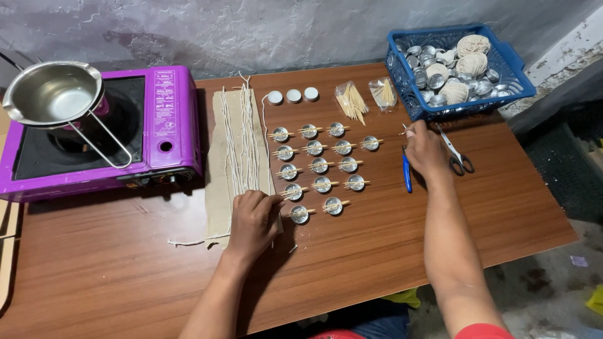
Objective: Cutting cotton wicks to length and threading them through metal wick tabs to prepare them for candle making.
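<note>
Forearms enter from the near edge of the wooden surface (389, 251). Left hand (253, 221) — grip pinched on the wick strings (242, 141) lying on a beige cloth (217, 169) just left of the tin-cup rows (320, 166). Right hand (424, 149), right of those rows, grip pressed together on a short wick piece beside a blue-handled tool (407, 172) and scissors (458, 157). Blue basket (521, 78) beyond holds tin cups and twine balls; a steel pot (53, 94) rests on the purple stove (169, 119), far left.
</note>
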